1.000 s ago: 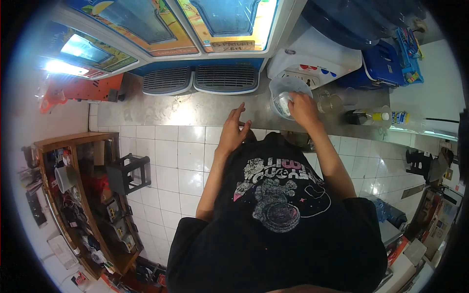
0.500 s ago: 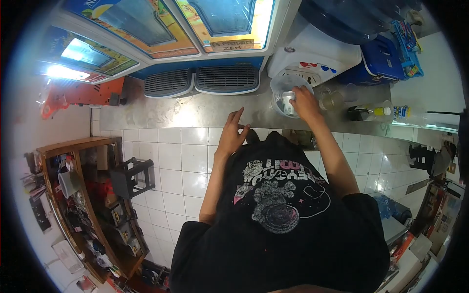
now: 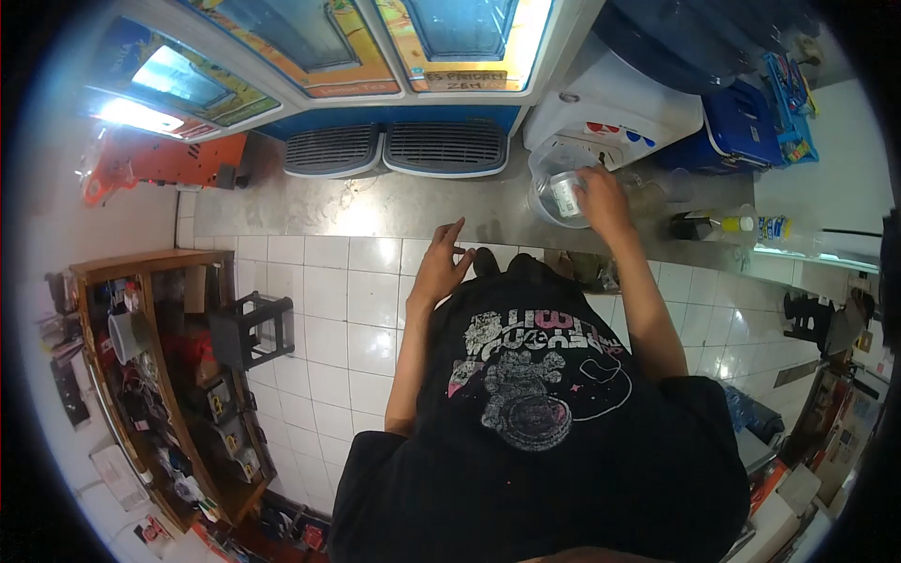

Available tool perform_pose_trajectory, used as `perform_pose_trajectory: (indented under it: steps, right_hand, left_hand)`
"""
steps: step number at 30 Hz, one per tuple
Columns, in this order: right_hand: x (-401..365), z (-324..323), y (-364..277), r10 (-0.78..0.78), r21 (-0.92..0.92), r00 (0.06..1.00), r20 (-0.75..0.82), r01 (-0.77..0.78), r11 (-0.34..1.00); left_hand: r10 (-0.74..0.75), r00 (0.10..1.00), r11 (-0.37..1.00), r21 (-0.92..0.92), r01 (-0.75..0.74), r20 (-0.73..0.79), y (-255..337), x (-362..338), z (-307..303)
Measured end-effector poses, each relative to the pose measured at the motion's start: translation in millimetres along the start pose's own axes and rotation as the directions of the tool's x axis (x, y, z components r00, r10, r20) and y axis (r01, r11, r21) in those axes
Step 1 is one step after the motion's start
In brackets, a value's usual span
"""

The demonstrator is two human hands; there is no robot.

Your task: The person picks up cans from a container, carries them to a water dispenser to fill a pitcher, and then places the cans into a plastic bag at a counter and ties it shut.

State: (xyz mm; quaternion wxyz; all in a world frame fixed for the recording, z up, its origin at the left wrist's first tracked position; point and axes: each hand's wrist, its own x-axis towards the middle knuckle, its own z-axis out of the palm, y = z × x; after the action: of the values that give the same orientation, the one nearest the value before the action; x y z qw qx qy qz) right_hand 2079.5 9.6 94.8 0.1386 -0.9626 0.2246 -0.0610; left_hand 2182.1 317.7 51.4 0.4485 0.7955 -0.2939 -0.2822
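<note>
The left hand (image 3: 439,266), fingers loosely parted, hangs by the near edge of the counter (image 3: 352,206). Right of it and farther off, the right hand (image 3: 603,199) grips a cup (image 3: 565,195), covering its right side; in or just above the tub (image 3: 539,194), I can't tell.

On my screen I see a counter (image 3: 375,211) of smooth, dully shining metal; near its front edge, a clear, glossy plastic container (image 3: 542,200); towards its back edge, ribbed matt plastic drip trays (image 3: 446,148); below, glossy floor tiles (image 3: 372,294).
</note>
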Motion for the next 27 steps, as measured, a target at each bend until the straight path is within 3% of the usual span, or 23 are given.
perform_pose_trajectory:
  steps: [2,3,5,6,8,10,11,12,13,14,15,16,17,18,22,27]
  right_hand:
    - [-8,-20,5,0.053,0.197,0.999,0.003,-0.052,0.979]
    - [-12,-36,0,0.048,0.197,0.999,0.008,-0.048,0.979]
    - [-16,-70,-8,0.179,0.549,0.931,0.318,-0.335,0.766]
    - [-17,-78,-10,0.174,0.55,0.93,0.324,-0.334,0.766]
    - [-16,-92,-16,-0.023,0.847,0.926,0.377,-0.335,0.412]
    - [-12,-118,-58,-0.083,0.778,0.966,0.243,-0.144,0.612]
    - [-12,-142,-88,-0.228,0.743,0.958,0.177,0.022,0.669]
    - [-16,-167,-118,-0.371,0.691,0.921,0.121,0.19,0.697]
    - [-26,-182,-142,-0.456,0.76,0.873,0.176,0.174,0.627]
    - [-38,-196,-167,-0.638,0.724,0.77,0.006,0.436,0.534]
    - [-49,-213,-193,-0.781,0.642,0.606,-0.148,0.66,0.391]
    - [-60,-243,-218,-0.855,0.733,0.518,0.009,0.578,0.358]
    - [-76,-253,-239,-0.896,0.501,0.445,-0.005,0.776,0.382]
    - [-81,-265,-250,-0.932,0.523,0.364,0.009,0.792,0.314]
    - [-91,-270,-267,-0.945,0.446,0.306,0.114,0.834,0.324]
    - [-93,-277,-282,-0.957,0.425,0.204,0.206,0.862,0.275]
  left_hand:
    - [-0.052,0.999,0.998,0.027,0.052,0.009,-12,-6,-4]
    - [-0.098,0.995,0.994,0.056,0.096,0.027,-18,-10,-6]
    - [-0.172,0.984,0.98,0.107,0.168,0.034,-30,-18,-8]
    - [-0.211,0.977,0.958,0.201,0.203,0.019,-44,-24,-6]
    - [-0.282,0.959,0.908,0.316,0.276,-0.029,-72,-37,2]
    - [-0.326,0.946,0.89,0.338,0.308,-0.004,-87,-48,10]
    - [-0.361,0.932,0.877,0.351,0.328,0.032,-95,-54,17]
    - [-0.261,0.964,0.874,0.437,0.213,0.052,-110,-60,28]
    - [-0.286,0.952,0.882,0.418,0.219,0.105,-108,-65,37]
    - [-0.266,0.955,0.899,0.39,0.199,0.127,-156,-72,67]
    - [-0.295,0.937,0.908,0.361,0.213,0.189,-157,-90,85]
    - [-0.313,0.915,0.918,0.328,0.223,0.254,-155,-106,101]
    - [-0.331,0.89,0.926,0.289,0.242,0.313,-149,-125,116]
    - [-0.349,0.86,0.931,0.24,0.274,0.371,-142,-145,132]
    - [-0.321,0.776,0.926,0.008,0.377,0.542,-104,-203,177]
    - [-0.148,0.788,0.838,-0.347,0.421,0.598,-88,-227,209]
